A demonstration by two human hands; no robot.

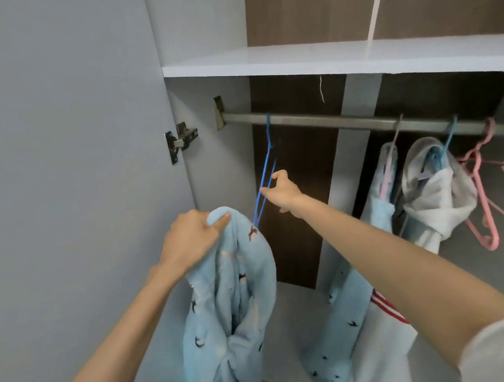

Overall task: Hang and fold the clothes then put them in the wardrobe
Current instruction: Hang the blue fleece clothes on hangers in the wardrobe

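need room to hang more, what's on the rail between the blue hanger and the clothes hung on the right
Nothing: in the head view the rail is bare from the blue hanger to the hung clothes.

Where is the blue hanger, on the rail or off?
On: the blue hanger hooks over the rail; the right hand pinches its wires, the left hand grips the bird-print garment.

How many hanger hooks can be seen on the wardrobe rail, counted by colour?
dark blue hanger: 1
light blue hanger: 1
pink hangers: 2 (one carries clothes, one is bare)
Total: 4 hooks on the rail

One more pink shape at the right edge shows no hook on the rail, so it is not counted.
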